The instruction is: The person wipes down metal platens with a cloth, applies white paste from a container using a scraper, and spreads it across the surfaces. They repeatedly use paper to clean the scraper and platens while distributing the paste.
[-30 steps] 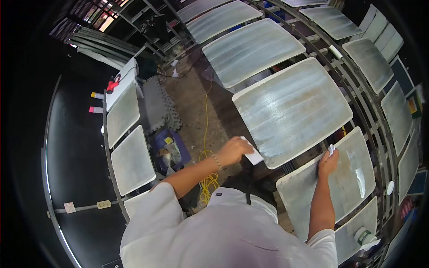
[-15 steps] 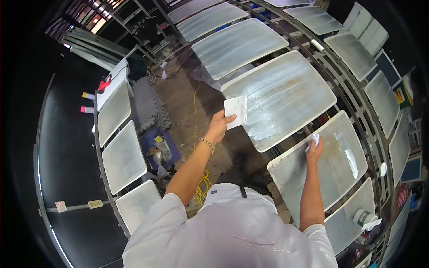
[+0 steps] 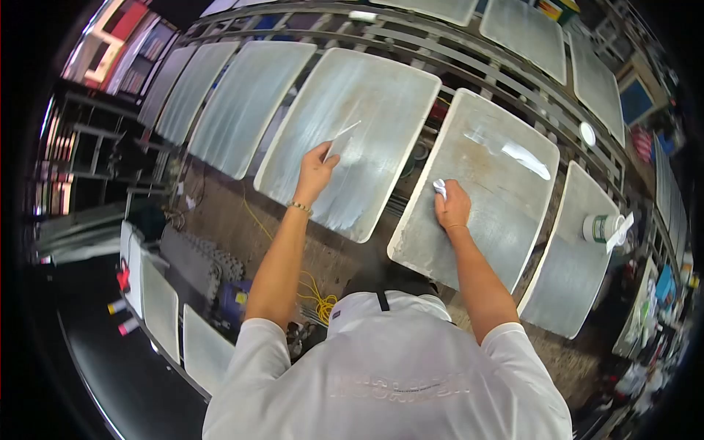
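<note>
My left hand (image 3: 317,174) pinches a flat white card (image 3: 346,130), seen almost edge-on. It is over a large grey panel (image 3: 381,92) with rounded corners and a pale border; long streaks run across this panel. My right hand (image 3: 456,205) is closed around a crumpled white cloth or tissue (image 3: 440,188), over the neighbouring grey panel (image 3: 502,209). Whether the cloth touches the surface is hard to tell. On the far part of that panel lies a thick white smear (image 3: 525,160), with a thinner wet streak beside it.
A white tub with a green label (image 3: 603,227) stands on the panel to the right. More grey panels (image 3: 249,95) line the metal rack (image 3: 506,77). A white round lid (image 3: 587,134) lies on the rails. Yellow cord (image 3: 320,301) coils on the floor by a purple bin (image 3: 235,297).
The view has turned to the right, so the panels sit further left. The card in my left hand has tilted from face-on to edge-on and is now over the streaked panel. My right hand still grips the cloth.
</note>
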### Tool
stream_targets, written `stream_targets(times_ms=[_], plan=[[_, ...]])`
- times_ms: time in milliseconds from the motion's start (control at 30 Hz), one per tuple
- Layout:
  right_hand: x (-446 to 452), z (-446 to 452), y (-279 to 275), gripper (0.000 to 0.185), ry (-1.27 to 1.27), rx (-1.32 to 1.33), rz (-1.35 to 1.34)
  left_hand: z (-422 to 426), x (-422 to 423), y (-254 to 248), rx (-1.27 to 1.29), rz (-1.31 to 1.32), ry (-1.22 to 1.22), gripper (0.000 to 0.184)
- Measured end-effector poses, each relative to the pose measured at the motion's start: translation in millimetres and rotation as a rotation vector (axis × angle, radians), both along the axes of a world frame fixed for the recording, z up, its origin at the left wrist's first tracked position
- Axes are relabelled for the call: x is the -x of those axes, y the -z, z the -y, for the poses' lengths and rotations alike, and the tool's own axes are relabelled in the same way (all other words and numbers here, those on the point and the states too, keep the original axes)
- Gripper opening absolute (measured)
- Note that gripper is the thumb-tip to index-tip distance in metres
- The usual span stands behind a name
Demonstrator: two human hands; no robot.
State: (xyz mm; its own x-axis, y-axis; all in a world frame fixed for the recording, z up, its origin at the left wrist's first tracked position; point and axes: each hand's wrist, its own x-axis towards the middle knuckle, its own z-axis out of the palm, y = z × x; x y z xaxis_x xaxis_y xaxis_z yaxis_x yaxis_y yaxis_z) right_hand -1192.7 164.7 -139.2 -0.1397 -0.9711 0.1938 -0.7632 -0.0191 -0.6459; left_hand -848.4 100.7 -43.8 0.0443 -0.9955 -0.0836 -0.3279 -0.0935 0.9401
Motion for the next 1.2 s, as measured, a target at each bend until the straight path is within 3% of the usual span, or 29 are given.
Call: stream_targets(times_ms=[33,100,133,233,333,400,567,700,833,933,1033,1200], plan=[[-1.8,1.3,-3.0,0.02,-0.055,-0.002,-0.073,16.0,9.7,-1.1,-0.013,-0.004,0.027,0.035],[-4.0,-0.6,-4.8,0.019,-0.028,-0.003,-0.05,53.8,30.6,3.4,0.277,0.349,0.261,0.038],[-3.2,0.1,-3.8,0.019,-0.044,0.005,-0.065,75.8,42.6,11.0,0.427,0.405,0.309,0.04],[-0.8,2.2,-2.2,0.02,-0.043,0.001,-0.087,147.9,79.3,27.1,0.499,0.572,0.455,0.043],[-1.2,0.8,-0.2,0.021,-0.03,-0.023,-0.095,217.7,116.6,46.0,0.612,0.574,0.528,0.044],[-0.2,0.8,-0.7,0.021,-0.036,-0.044,-0.099,248.4,132.8,55.8,0.793,0.675,0.485,0.035],[-0.1,1.0,-0.4,0.022,-0.039,-0.039,-0.093,251.5,139.1,77.6,0.653,0.775,0.464,0.038],[-2.4,0.8,-0.6,0.023,-0.031,-0.026,-0.088,141.1,95.1,75.5,0.681,0.82,0.507,0.039],[-2.1,-0.4,1.6,0.022,-0.052,0.006,-0.094,32.9,39.8,52.8,0.505,0.809,0.629,0.044],[-2.1,3.7,-1.0,0.022,-0.041,0.005,-0.092,81.6,42.8,38.9,0.506,0.707,0.604,0.044],[-2.1,2.4,-1.3,0.022,-0.036,-0.007,-0.098,198.6,75.1,25.8,0.61,0.795,0.563,0.04],[-2.6,1.9,-3.3,0.023,-0.029,-0.044,-0.11,325.1,96.2,43.7,0.411,0.951,0.462,0.044]])
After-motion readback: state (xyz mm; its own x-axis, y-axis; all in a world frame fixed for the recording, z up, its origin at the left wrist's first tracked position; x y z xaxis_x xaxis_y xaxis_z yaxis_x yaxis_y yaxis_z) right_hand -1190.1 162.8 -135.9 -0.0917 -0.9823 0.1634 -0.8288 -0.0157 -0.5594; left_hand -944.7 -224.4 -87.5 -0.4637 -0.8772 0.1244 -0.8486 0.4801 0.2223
